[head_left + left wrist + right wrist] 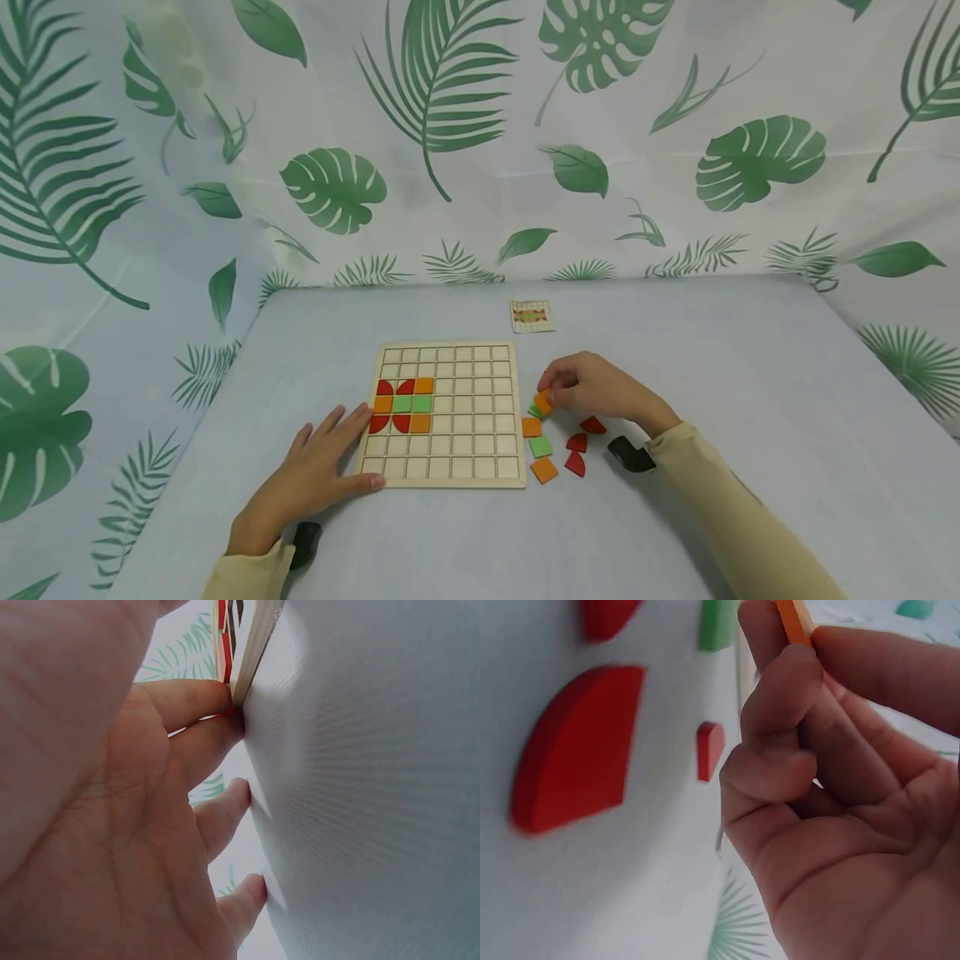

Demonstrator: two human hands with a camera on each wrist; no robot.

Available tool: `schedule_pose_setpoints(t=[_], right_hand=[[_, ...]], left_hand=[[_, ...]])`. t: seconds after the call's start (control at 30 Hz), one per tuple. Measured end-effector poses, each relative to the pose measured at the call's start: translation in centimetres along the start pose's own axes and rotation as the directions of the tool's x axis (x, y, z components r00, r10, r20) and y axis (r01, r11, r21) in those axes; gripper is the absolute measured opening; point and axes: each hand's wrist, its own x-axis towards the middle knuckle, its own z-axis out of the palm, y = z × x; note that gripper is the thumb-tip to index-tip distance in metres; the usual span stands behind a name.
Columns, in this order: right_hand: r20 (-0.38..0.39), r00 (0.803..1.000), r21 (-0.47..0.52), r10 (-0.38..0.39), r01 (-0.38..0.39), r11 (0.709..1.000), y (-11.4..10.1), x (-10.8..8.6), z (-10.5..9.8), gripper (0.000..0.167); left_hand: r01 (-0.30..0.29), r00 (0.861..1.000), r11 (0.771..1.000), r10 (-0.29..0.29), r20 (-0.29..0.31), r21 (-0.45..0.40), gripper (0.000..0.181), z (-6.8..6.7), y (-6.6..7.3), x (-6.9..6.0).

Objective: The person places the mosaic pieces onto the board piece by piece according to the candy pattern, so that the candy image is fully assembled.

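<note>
A wooden grid board (472, 425) lies flat on the table, with red quarter-circle, orange square and green square tiles set in its left cells. My left hand (318, 467) rests at the board's left edge, fingers spread; the left wrist view has fingertips touching the board's side (251, 660) and the tabletop. Just right of the board, my right hand (600, 387) pinches an orange square tile (543, 402) between thumb and fingers. The same orange tile (793, 621) shows edge-on in the right wrist view. Under it in the head view, a green tile (535, 412) is partly hidden.
Loose orange (544, 471) and green (541, 447) squares lie right of the board, beside red quarter-circle tiles (575, 464). Behind the board lies a small pattern card (532, 317). A leaf-printed cloth (480, 208) hangs behind the table.
</note>
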Motion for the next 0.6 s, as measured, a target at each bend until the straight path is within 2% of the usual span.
schedule_pose_setpoints(t=[0.17,0.4,0.6], right_hand=[[-0.024,0.998,0.123,0.055,-0.052,0.991,-0.4,0.8,0.0,0.011],[-0.061,0.996,0.206,0.067,-0.053,0.977,-0.8,2.4,0.4,0.012],[-0.043,0.996,0.261,0.081,-0.067,0.963,-2.0,3.9,1.0,0.014]], left_hand=[[0.003,1.0,1.0,-0.003,0.005,-0.002,0.108,-0.1,0.0,0.0],[-0.002,1.0,1.0,0.002,0.005,-0.009,0.108,0.0,-0.2,0.1],[0.001,1.0,1.0,-0.001,0.004,-0.015,0.108,0.0,-0.2,0.0]])
